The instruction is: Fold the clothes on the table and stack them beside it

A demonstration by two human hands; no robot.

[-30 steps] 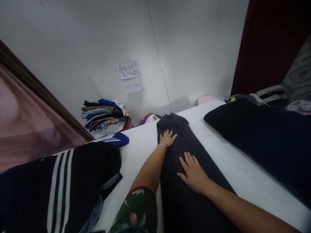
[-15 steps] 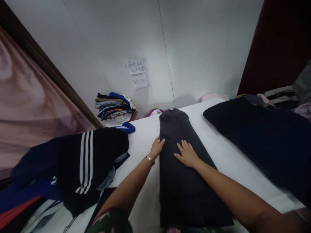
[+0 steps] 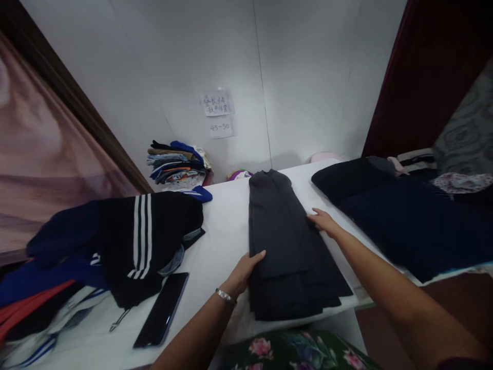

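Note:
A dark grey garment, folded into a long narrow shape, lies on the white table in front of me. At its left edge, my left hand grips the cloth, thumb on top and the other fingers hidden at the side. My right hand pinches the right edge of the same garment, farther up. The layers near its lower end are uneven, with a wider layer showing at the lower right.
To the left lie a black garment with white stripes, other clothes and a phone. A folded clothes stack stands at the back left. Dark navy garments cover the right side. Handwritten papers hang on the wall.
My left hand has slid down the garment's left edge. My right hand has gone from lying flat on top to gripping the right edge. The view has shifted, showing the phone and garment's lower end.

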